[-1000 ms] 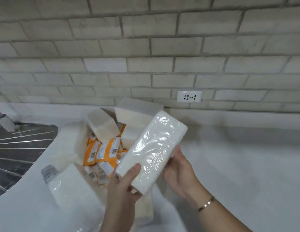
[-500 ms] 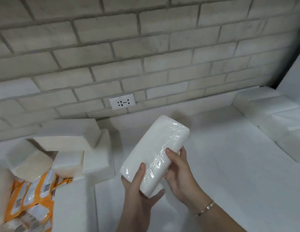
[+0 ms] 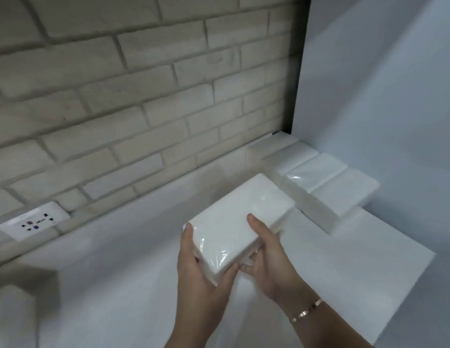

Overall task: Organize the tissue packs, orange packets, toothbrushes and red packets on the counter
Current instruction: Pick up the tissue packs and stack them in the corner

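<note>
Tissue pack (image 3: 234, 222): white, wrapped in clear film, held in both my hands above the tabletop (image 3: 118, 285), long axis running away from me toward the right corner.
Left grip: my left hand (image 3: 196, 270) is clenched on the near left end of the pack, thumb up along its side, fingers hidden underneath.
Right grip: my right hand (image 3: 269, 262) is grasping the same pack from the right, thumb lying on the top face, fingers curled below.
Wrist: a thin bracelet (image 3: 307, 311) sits on my right wrist.
Row of packs (image 3: 327, 182): more white tissue packs lie side by side in the far right corner, against the white side panel (image 3: 382, 96); the held pack's far end is just beside them, and I cannot tell whether it touches.
Backdrop: pale brick wall (image 3: 143, 84) behind, with a wall socket (image 3: 33, 222) low at the left.
Near left: a blurred white block (image 3: 12, 317), too soft to identify.
</note>
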